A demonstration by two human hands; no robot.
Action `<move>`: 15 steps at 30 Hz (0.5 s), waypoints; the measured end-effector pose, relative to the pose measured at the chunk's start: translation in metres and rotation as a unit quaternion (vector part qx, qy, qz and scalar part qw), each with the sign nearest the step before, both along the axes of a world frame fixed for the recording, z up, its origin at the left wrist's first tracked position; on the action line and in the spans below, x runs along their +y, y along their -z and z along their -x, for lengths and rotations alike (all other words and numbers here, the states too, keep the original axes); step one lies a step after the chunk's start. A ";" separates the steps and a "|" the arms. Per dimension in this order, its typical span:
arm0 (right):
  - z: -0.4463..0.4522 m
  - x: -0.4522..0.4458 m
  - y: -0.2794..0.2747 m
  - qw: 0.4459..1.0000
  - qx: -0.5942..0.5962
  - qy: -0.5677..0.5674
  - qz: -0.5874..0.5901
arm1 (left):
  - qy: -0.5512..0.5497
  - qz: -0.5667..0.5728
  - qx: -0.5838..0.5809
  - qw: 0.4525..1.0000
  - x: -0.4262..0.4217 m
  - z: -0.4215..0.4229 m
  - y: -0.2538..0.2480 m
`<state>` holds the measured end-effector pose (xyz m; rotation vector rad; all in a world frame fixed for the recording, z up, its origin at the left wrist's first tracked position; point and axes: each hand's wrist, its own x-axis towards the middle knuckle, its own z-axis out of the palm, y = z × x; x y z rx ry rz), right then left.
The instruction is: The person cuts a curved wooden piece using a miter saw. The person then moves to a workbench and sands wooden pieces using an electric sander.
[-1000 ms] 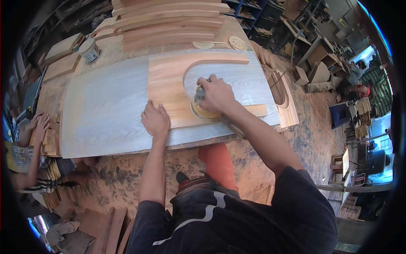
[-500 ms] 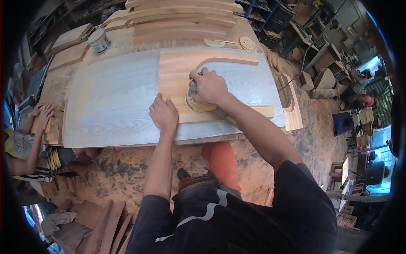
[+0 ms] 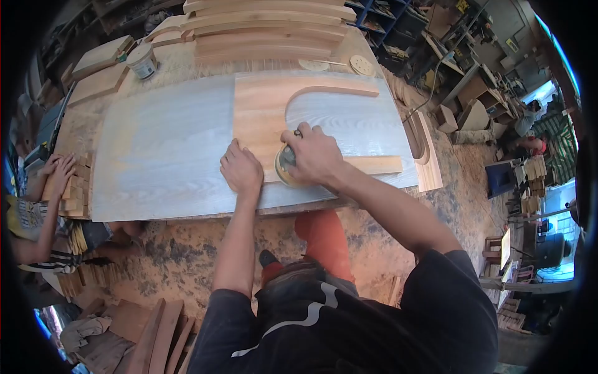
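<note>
One pale, smooth-faced U-shaped board (image 3: 258,118) — curved inner edge, right hand's (image 3: 316,156) grip around a round sander (image 3: 285,165)

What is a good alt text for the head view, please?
The person's right hand holds a round sander on a U-shaped wooden piece that lies on a grey board; the left hand rests at its edge. Behind are a tub and stacked wooden strips.

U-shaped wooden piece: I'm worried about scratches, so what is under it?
Under the U-shaped wooden piece is a grey board, visible inside the curve and past the straight edge. The board's surface directly beneath the wood is covered.
</note>
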<state>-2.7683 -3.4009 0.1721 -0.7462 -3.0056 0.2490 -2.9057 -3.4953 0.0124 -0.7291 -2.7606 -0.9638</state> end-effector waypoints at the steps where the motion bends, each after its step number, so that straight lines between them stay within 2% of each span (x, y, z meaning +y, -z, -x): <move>1: 0.001 0.005 0.004 1.000 -0.003 0.003 0.004 | 0.003 0.004 -0.003 1.000 -0.003 -0.003 -0.001; 4: 0.021 0.034 0.001 1.000 0.000 0.021 -0.020 | 0.006 -0.013 -0.002 1.000 -0.004 -0.001 -0.008; 10: 0.006 -0.001 -0.003 0.999 -0.031 -0.021 -0.012 | 0.005 -0.006 -0.005 1.000 -0.003 0.001 -0.001; 15: 0.014 0.027 -0.003 0.998 -0.020 -0.001 -0.051 | 0.008 -0.006 -0.004 1.000 -0.005 0.000 -0.006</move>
